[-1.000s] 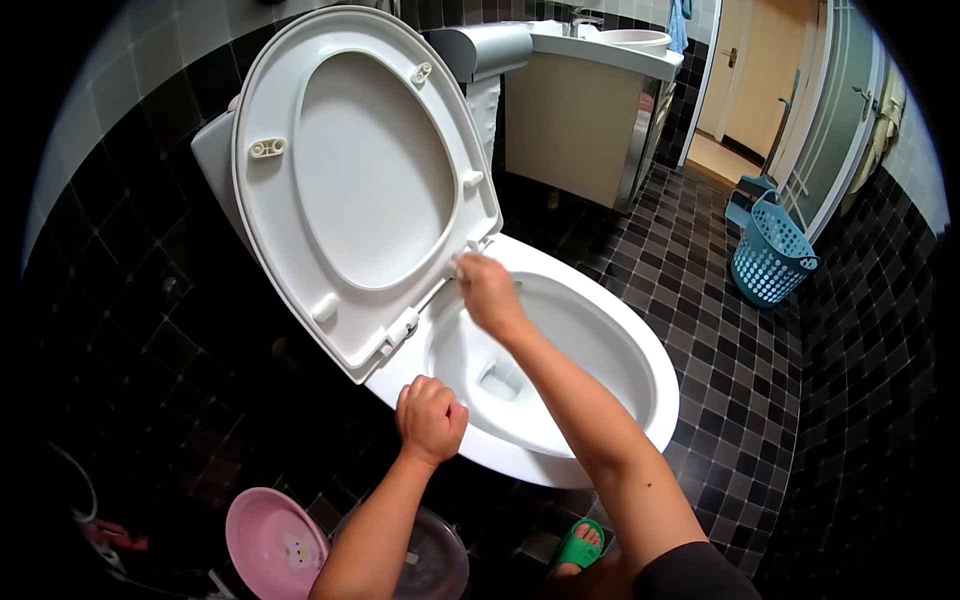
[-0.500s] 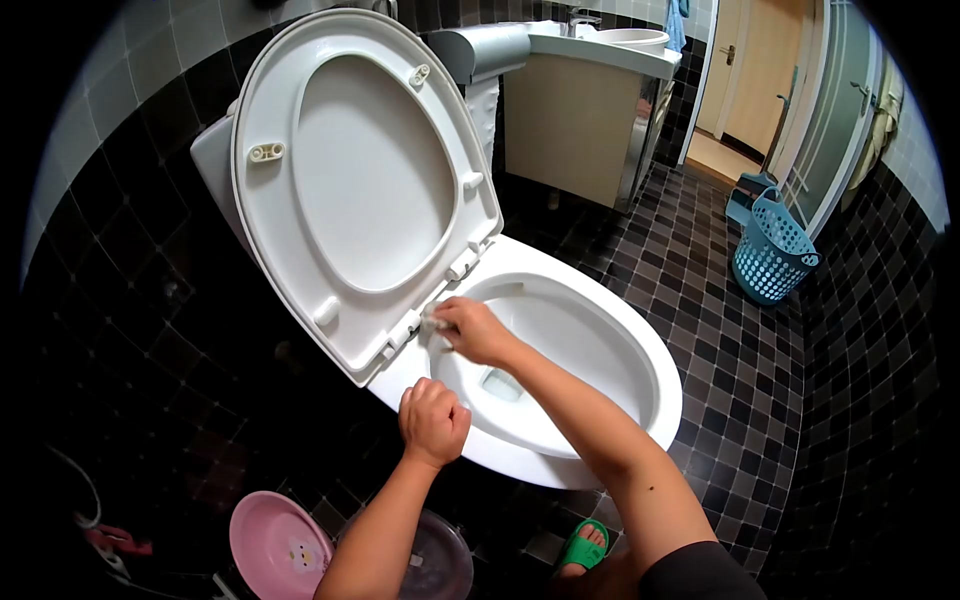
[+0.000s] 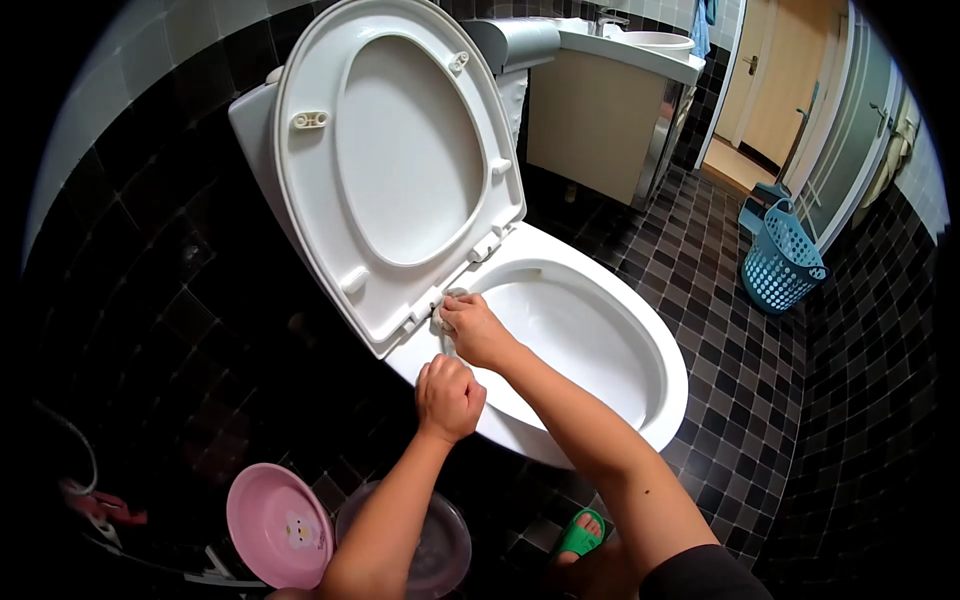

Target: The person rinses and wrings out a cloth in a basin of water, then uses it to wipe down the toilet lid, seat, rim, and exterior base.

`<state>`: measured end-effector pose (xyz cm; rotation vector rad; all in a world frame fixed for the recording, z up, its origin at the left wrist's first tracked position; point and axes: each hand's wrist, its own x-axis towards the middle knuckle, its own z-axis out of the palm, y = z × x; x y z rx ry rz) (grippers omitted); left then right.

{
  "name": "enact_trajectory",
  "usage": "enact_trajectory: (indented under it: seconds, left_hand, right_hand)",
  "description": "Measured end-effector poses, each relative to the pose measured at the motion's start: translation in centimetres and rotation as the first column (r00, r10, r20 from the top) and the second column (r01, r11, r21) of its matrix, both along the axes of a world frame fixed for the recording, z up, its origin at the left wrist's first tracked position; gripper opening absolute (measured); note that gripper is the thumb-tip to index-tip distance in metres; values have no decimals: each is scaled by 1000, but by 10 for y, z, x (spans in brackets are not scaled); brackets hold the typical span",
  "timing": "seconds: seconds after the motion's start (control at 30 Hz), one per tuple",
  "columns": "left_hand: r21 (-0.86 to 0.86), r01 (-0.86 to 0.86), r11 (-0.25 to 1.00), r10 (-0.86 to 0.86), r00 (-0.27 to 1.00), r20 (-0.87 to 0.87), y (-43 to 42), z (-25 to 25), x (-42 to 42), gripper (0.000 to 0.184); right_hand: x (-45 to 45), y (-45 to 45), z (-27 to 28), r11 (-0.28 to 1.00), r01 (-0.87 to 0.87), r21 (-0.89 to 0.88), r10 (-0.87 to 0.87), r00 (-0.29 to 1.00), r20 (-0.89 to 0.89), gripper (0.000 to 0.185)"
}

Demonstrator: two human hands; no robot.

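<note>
In the head view, I see the right hand (image 3: 478, 333) with its grip closed on a pale wad (image 3: 438, 322), fingers and thumb pinched together. The wad sits on the toilet's (image 3: 672, 395) back rim, just beside the near hinge (image 3: 427, 302); whether it is cloth or paper, I can't tell. Just below that grip, the left hand (image 3: 450, 398) is curled into a fist above the near rim; I can't make out whether anything is inside it, or whether it touches the rim.

Up and left of the right grip, the seat (image 3: 312, 190) stands raised against the lid (image 3: 410, 150). The bowl (image 3: 590, 350) opens to its right. Well below the left fist are a pink basin (image 3: 250, 520), a clear one (image 3: 447, 540) partly behind the forearm, and a green sandal (image 3: 582, 533). Far right of both hands, a blue basket (image 3: 775, 275) stands on the tiled floor (image 3: 700, 420).
</note>
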<state>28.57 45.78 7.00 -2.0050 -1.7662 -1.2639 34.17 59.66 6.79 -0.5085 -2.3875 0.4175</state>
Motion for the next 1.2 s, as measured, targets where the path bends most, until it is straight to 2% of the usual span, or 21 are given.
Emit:
enact_trajectory:
  seconds: [0.03, 0.1, 0.13, 0.17, 0.2, 0.23, 0.27, 0.37, 0.43, 0.47, 0.53, 0.6, 0.67, 0.7, 0.73, 0.8, 0.93, 1.03, 1.13, 1.2]
  left_hand:
    - [5, -3, 1000, 3, 1000, 0, -3, 1, 1, 14]
    - [35, -29, 999, 29, 999, 16, -9, -1, 3, 12]
    - [63, -53, 997, 51, 998, 35, -14, -4, 5, 11]
    - [36, -19, 999, 15, 995, 96, -27, -12, 5, 4]
    - [41, -63, 997, 60, 995, 78, -41, -17, 6, 8]
    - [38, -63, 997, 58, 991, 117, -57, -22, 7, 9]
    - [32, -59, 998, 54, 986, 155, -73, -19, 8, 11]
    - [-46, -95, 994, 101, 979, 177, -113, -20, -6, 18]
    - [-39, -153, 987, 158, 965, 208, -132, -19, -17, 18]
    - [-30, -177, 984, 180, 958, 223, -139, -20, -22, 18]
    - [-14, -224, 974, 221, 946, 238, -154, -15, -29, 20]
    - [-20, -245, 969, 242, 932, 271, -167, -20, -36, 17]
    - [-28, -278, 960, 274, 916, 292, -175, -28, -40, 16]
    - [-58, -293, 954, 295, 897, 328, -178, -30, -38, 17]
    - [-89, -306, 948, 317, 877, 361, -182, -32, -37, 19]
    - [-95, -284, 954, 300, 890, 344, -185, -40, -35, 19]
    - [-85, -278, 957, 289, 890, 353, -189, -46, -37, 17]
    - [-73, -302, 951, 306, 868, 391, -188, -45, -44, 17]
    - [-79, -332, 940, 333, 839, 430, -191, -47, -51, 17]
    - [-93, -335, 938, 341, 831, 439, -196, -49, -52, 16]
  right_hand:
    - [-1, -2, -1, 1000, -2, 4, 2, 1000, -2, 10]
    - [-2, -10, -1, 996, 0, -89, 14, 987, 157, 17]
    - [-3, -15, -2, 996, -3, -87, 17, 988, 156, 17]
    - [-7, -19, -6, 998, -67, -12, 68, 982, 175, 20]
    - [-11, -27, -3, 989, -130, 66, 115, 974, 196, 24]
    - [-21, -38, -1, 997, -73, 19, 69, 984, 162, 25]
    - [-28, -52, 7, 997, 37, 64, -50, 977, 207, 23]
    - [-33, -73, 21, 994, 80, 80, -100, 953, 287, 21]
    - [-34, -87, 24, 993, -46, 112, 14, 962, 273, 18]
    - [-34, -93, 21, 992, -47, 121, 12, 962, 273, 18]
    - [-36, -100, 12, 966, -232, 115, 189, 936, 295, 15]
    - [-23, -112, 32, 964, -254, 83, 209, 910, 357, 20]
    - [-6, -113, 47, 994, -81, 76, 64, 978, 200, 24]
    - [-2, -105, 44, 991, 30, 130, -41, 996, 83, 28]
    - [1, -98, 40, 991, 66, 116, -75, 994, 79, 29]
    - [-6, -92, 32, 991, 97, 94, -117, 962, 245, 28]
    - [-18, -103, 30, 984, 130, 122, -160, 945, 284, 25]
    - [-5, -110, 27, 984, 38, 172, -86, 956, 281, 22]
    - [0, -104, 26, 993, 52, 108, -74, 974, 212, 20]
    - [-10, -94, 37, 979, 194, 68, -206, 914, 351, 19]
